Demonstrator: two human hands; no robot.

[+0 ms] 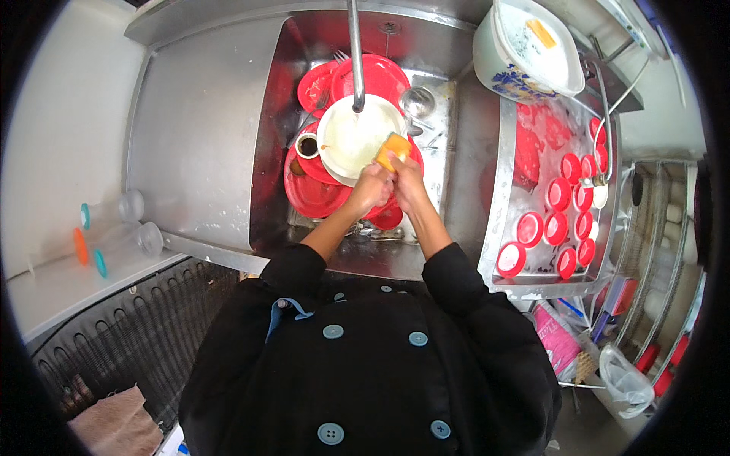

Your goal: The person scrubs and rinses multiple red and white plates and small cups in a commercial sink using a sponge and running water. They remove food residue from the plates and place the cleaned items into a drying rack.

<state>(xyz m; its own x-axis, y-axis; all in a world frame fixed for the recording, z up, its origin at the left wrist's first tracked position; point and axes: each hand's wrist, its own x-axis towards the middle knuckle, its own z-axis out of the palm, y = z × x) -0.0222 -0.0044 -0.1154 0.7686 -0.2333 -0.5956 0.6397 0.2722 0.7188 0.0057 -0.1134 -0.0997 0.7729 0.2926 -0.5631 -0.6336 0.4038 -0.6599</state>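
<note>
My right hand (408,181) grips a yellow sponge (395,149) with a darker scouring side. Pressed against it, my left hand (373,185) has curled fingers, and whatever lies inside them is hidden. Both hands are over the near right rim of a white plate (365,137), which tops a pile of dishes in the steel sink (467,148). Red plates (370,74) spread out beneath and behind it. A small white cup (308,146) with dark liquid sits left of the white plate. To its right are a clear round bowl (418,102) and some loose cutlery (422,125).
A steel faucet (356,57) hangs over the white plate. At right, a floral-patterned tub (507,62) holds suds and another sponge (540,33). Below it, a wet basin (542,262) contains several red cups (559,194). A steel drainboard (199,131) extends left; a wire rack (656,228) stands far right.
</note>
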